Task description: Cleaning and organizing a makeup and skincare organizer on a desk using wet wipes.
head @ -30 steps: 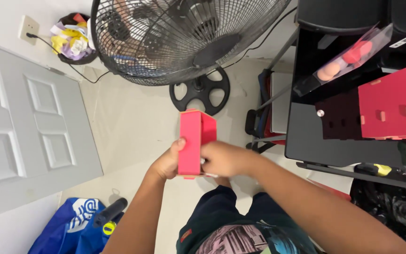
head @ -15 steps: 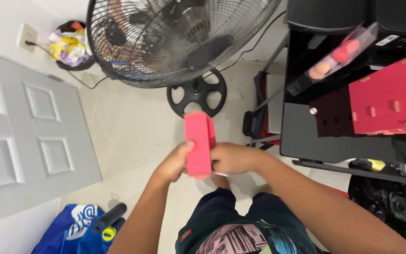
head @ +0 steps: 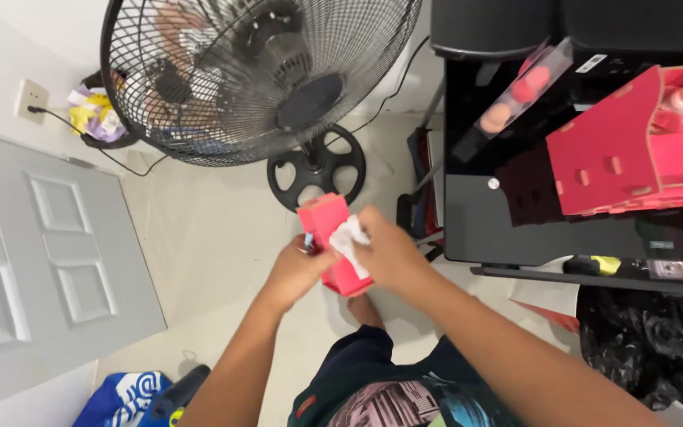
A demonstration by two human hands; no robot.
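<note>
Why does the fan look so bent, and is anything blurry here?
Head view: a wide lens bows the fan and door near the edges; light is soft and even, shadows faint; the pink box and both hands are fairly sharp, with glare on the black table.

A clear plastic package [head: 515,99] holding pink and peach rounded pieces leans tilted on the black desk, a small white label [head: 590,63] with dark marks just beside its top end. A blue printed bag [head: 124,399] lies on the floor below.
</note>
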